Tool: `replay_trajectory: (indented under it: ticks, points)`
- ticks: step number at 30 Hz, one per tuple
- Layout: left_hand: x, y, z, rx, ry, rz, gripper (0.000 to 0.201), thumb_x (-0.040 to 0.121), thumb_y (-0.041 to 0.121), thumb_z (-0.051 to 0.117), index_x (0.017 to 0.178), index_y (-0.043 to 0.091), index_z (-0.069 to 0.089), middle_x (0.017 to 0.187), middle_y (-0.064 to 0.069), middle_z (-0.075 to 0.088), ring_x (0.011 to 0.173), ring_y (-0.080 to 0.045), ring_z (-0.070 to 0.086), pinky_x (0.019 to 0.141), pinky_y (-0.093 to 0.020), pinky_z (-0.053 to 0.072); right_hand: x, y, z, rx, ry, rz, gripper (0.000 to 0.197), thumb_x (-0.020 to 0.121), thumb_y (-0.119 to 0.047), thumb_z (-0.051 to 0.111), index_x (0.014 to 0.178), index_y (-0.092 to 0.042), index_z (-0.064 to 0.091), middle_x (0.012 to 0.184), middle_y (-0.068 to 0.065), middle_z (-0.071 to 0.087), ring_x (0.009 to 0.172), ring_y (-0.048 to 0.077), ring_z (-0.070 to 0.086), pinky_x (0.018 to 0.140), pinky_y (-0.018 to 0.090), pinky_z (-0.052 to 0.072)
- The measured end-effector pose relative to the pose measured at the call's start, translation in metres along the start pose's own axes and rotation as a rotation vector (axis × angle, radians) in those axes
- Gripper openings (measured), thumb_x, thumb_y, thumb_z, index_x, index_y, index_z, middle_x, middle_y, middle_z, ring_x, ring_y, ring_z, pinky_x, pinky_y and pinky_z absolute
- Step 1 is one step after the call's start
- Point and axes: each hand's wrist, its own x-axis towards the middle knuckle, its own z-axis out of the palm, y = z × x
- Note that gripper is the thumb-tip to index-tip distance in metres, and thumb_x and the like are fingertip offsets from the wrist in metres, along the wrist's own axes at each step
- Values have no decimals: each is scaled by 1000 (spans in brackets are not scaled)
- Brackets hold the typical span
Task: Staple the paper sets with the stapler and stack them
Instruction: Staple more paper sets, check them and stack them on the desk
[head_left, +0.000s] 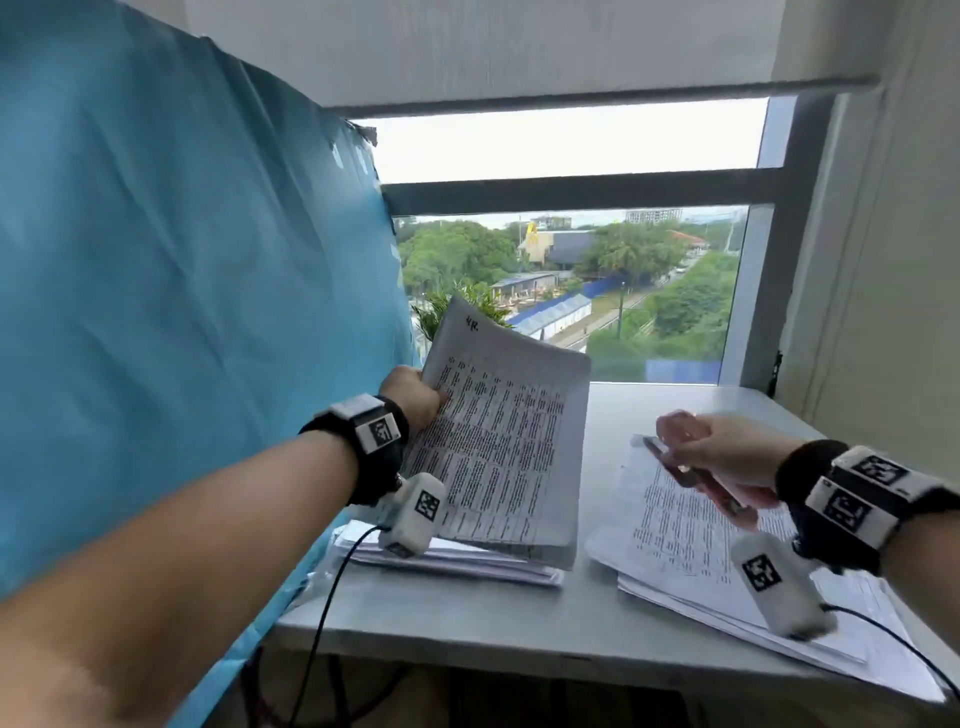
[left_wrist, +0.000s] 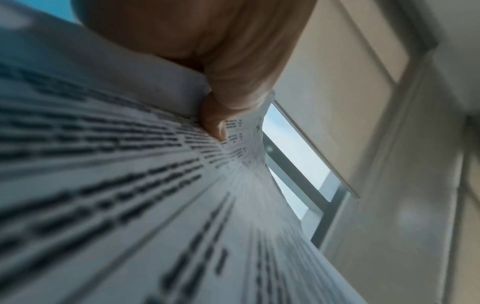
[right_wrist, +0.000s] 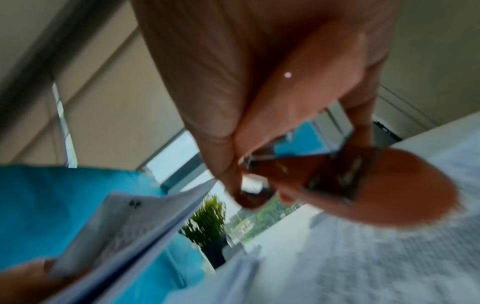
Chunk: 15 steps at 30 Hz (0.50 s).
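My left hand (head_left: 415, 392) grips a printed paper set (head_left: 506, 441) by its left edge and holds it tilted up over a stack of papers (head_left: 457, 564) at the table's left. In the left wrist view my thumb (left_wrist: 215, 121) presses on the printed sheet (left_wrist: 116, 185). My right hand (head_left: 722, 457) holds a reddish stapler (head_left: 691, 470) in the air above loose printed sheets (head_left: 691, 545) on the right. The right wrist view shows the stapler (right_wrist: 324, 170) between fingers and thumb, with the raised paper set (right_wrist: 124, 228) to the left.
A white table (head_left: 519, 623) stands against a window (head_left: 571, 270). A blue sheet (head_left: 182, 286) hangs along the left side. A small potted plant (right_wrist: 210, 230) stands by the window behind the raised papers. A wall (head_left: 872, 260) closes the right side.
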Motion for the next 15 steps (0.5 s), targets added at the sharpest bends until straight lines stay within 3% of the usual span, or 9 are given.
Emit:
replay_trajectory:
  ticks: [3, 5, 7, 10, 13, 15]
  points:
    - [14, -11, 0, 117, -6, -37, 23, 89, 11, 65, 108, -1, 67, 98, -16, 67, 89, -30, 64, 75, -32, 48, -11, 19, 21, -262, -253, 82, 18, 87, -29, 69, 93, -13, 61, 71, 2, 65, 50, 11, 55, 44, 21, 44]
    - [20, -20, 5, 186, -23, -60, 23, 89, 10, 64, 108, -2, 67, 100, -18, 68, 92, -31, 65, 75, -32, 48, -12, 25, 30, -300, -321, 169, 24, 84, -27, 72, 99, -14, 59, 80, 6, 67, 57, 15, 59, 48, 23, 48]
    - [23, -28, 10, 232, -35, -83, 22, 88, 11, 65, 107, -1, 67, 104, -19, 69, 97, -33, 66, 78, -33, 49, -10, 27, 33, -351, -313, 178, 29, 79, -24, 77, 100, -17, 58, 88, 7, 69, 64, 17, 62, 54, 24, 52]
    - [26, -35, 17, 403, -50, -96, 26, 88, 18, 64, 109, 3, 66, 110, -18, 69, 101, -34, 65, 82, -34, 50, -8, 25, 33, -510, -306, 124, 44, 70, -32, 84, 105, -22, 59, 93, -3, 70, 79, 14, 65, 71, 25, 53]
    - [23, -34, 32, 732, -34, -90, 49, 89, 29, 61, 128, 6, 43, 131, -18, 54, 121, -36, 52, 98, -41, 44, -5, 27, 35, -568, -308, 109, 47, 68, -37, 84, 106, -27, 59, 92, -9, 68, 85, 12, 64, 77, 26, 51]
    - [10, -24, 46, 898, -63, -15, 68, 86, 43, 62, 136, 8, 30, 137, -15, 44, 126, -35, 42, 100, -45, 39, -4, 27, 34, -538, -317, 122, 45, 69, -36, 84, 104, -27, 58, 92, -8, 68, 85, 13, 64, 74, 26, 51]
